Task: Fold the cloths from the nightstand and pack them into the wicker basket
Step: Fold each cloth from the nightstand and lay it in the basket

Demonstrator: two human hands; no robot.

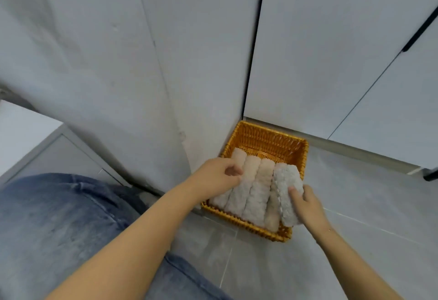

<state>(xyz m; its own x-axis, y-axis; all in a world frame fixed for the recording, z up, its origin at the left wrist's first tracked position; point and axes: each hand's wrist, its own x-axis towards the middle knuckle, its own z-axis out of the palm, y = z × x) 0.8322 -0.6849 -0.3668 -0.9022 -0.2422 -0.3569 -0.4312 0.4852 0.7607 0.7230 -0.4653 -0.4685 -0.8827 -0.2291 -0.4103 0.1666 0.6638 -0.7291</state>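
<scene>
Wicker basket [267,138] holds rolled cloths [257,188]; I see left hand [216,174] pinching them, right hand [308,204] gripping the grey cloth [288,190].

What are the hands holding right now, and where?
The right hand pinches the grey folded cloth at its near right edge. The left hand grips the leftmost cloth in the wicker basket.

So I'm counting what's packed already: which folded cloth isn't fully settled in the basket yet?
The grey cloth at the right end, gripped by the right hand; it sits tilted above the row while the others lie down inside the wicker basket.
</scene>
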